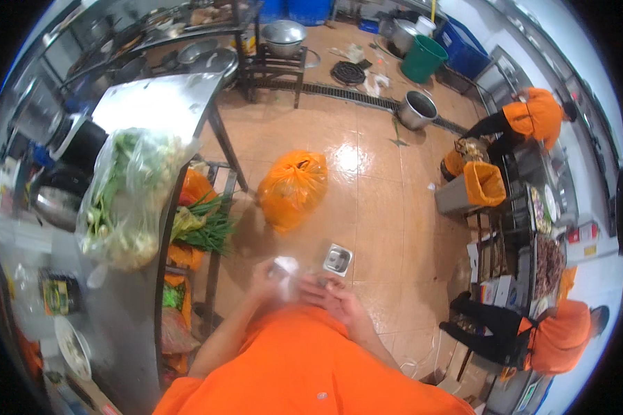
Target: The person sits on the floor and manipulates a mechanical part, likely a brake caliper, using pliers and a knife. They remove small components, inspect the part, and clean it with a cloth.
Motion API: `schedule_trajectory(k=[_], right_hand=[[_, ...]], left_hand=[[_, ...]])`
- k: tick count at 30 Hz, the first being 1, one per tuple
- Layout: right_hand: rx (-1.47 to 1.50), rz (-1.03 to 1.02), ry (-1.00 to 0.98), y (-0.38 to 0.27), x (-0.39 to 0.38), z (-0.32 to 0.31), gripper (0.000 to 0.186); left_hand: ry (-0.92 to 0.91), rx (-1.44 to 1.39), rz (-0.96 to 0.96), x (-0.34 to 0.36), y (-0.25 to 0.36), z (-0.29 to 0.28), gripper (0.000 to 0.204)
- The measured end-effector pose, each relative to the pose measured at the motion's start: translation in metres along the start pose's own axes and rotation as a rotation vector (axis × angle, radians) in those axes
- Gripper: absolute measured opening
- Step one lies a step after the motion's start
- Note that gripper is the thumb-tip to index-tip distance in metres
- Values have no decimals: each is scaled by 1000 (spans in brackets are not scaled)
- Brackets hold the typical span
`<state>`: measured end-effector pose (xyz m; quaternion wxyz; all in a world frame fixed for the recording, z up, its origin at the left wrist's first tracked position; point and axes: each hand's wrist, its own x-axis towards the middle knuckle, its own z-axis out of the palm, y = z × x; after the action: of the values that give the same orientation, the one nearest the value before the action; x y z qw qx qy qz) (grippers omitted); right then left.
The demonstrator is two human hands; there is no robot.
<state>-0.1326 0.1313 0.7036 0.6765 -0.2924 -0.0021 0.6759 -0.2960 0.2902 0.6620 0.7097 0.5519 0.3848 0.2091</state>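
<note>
My left hand (262, 282) is in front of my orange-clad torso, its fingers closed round a white, crumpled, tissue-like thing (286, 265). Motion blur hides what exactly this is. My right hand (329, 296) is close beside it with bent fingers pointing left; whether they grip anything is smeared. Just beyond the right fingers shows a small square metal dish (338, 259); I cannot tell if it rests on the floor or is touched. Farther off, a tied orange plastic bag (292, 190) stands on the tiled floor.
On my left, a steel table (128, 315) bears a clear bag of vegetables (128, 200); green onions (208, 225) lie on a shelf below. Two people in orange, one far (533, 117) and one near (561, 339), work at right. A bin (457, 196), a pot (417, 111) and a floor drain (339, 95) lie ahead.
</note>
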Motion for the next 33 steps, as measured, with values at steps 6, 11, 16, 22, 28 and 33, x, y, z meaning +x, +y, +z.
schedule_trajectory(k=[6,11,16,22,28,33], right_hand=[[-418,-412,600,-90,19,1,30],[-601,-652,870,-161,46,-33,32],[-566,-710,895,-236,101,-78,24],[-440,-781,921,-418,177,-144,16],[-574,-975,841,-644,228,-137,16],[-438,-845,792,-743,319,-171,20]], left_hand=[[-148,211,11,92,26,-5,36],[-382,257,89,179,40,75,42],[-645,643,181,288,64,152,42],[-199,142,77,469,236,188,40],[811,527,905,594,480,-5,40],[1323,890,821,600,590,-94,39]])
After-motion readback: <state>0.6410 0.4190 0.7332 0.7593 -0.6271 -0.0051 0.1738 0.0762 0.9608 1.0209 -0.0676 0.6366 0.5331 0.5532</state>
